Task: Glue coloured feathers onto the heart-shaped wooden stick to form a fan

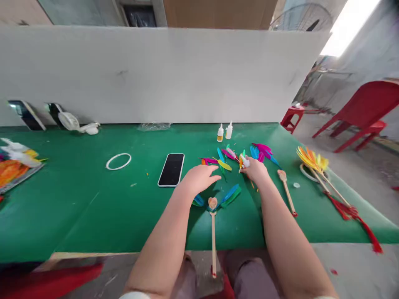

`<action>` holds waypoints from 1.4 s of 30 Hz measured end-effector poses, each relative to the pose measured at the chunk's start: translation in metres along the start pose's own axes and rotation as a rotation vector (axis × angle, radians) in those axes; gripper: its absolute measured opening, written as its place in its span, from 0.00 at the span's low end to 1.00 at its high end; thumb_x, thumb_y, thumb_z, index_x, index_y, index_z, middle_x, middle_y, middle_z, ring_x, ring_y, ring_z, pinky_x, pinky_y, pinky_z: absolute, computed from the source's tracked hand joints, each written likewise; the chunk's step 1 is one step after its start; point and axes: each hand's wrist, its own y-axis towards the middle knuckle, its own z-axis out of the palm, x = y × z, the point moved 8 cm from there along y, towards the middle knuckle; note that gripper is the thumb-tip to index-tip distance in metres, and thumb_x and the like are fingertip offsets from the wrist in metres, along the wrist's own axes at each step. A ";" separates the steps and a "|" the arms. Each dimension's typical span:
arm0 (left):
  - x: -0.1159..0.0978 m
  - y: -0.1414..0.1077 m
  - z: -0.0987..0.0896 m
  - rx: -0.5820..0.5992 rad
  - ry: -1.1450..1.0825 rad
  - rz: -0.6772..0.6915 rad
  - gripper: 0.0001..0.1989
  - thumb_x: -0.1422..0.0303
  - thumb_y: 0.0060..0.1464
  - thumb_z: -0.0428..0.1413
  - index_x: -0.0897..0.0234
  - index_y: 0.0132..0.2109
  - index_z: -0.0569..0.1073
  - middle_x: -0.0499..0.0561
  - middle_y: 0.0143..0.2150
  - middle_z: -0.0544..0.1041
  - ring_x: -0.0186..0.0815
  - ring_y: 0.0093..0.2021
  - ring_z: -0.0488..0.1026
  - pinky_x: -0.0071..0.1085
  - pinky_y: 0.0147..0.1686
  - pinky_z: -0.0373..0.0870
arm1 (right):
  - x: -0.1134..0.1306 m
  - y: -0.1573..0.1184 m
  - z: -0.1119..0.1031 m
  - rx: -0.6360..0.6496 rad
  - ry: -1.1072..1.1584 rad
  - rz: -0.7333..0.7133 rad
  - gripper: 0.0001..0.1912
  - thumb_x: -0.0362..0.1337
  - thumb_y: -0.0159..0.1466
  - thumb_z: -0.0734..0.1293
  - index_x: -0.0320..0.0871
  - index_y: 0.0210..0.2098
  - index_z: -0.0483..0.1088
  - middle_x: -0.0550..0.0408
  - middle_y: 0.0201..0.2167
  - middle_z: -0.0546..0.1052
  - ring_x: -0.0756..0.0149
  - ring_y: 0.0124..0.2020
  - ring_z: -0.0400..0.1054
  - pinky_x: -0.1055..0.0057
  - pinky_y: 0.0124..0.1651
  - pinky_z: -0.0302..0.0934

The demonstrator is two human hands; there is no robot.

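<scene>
My left hand (202,179) hovers over the green table with its fingers apart, holding nothing, just left of loose coloured feathers (223,164). My right hand (256,169) reaches into the feathers, its fingers closed at a small white, orange and green feather bunch (242,160); the fingertips are partly hidden. Between my forearms lies a wooden stick with a heart-shaped head (213,203), its handle past the table edge. Blue and green feathers (231,196) spread out on both sides of the head. Magenta and blue feathers (262,153) lie beyond my right hand.
Two small white bottles (225,131) stand at the back. A phone (171,170) and white ring (119,161) lie left. To the right are another heart-headed stick (287,192) and orange-yellow feather fans (312,160) with red tassels. A white panel (140,74) rises behind.
</scene>
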 end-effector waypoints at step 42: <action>0.013 0.005 -0.017 -0.306 -1.146 -0.093 0.18 0.66 0.48 0.57 0.65 0.47 0.71 0.52 0.33 0.77 0.30 0.26 0.71 0.29 0.29 0.71 | 0.066 -0.062 -0.028 0.056 1.346 -0.175 0.18 0.46 0.43 0.71 0.42 0.22 0.61 0.63 0.17 0.62 0.75 0.20 0.57 0.73 0.26 0.53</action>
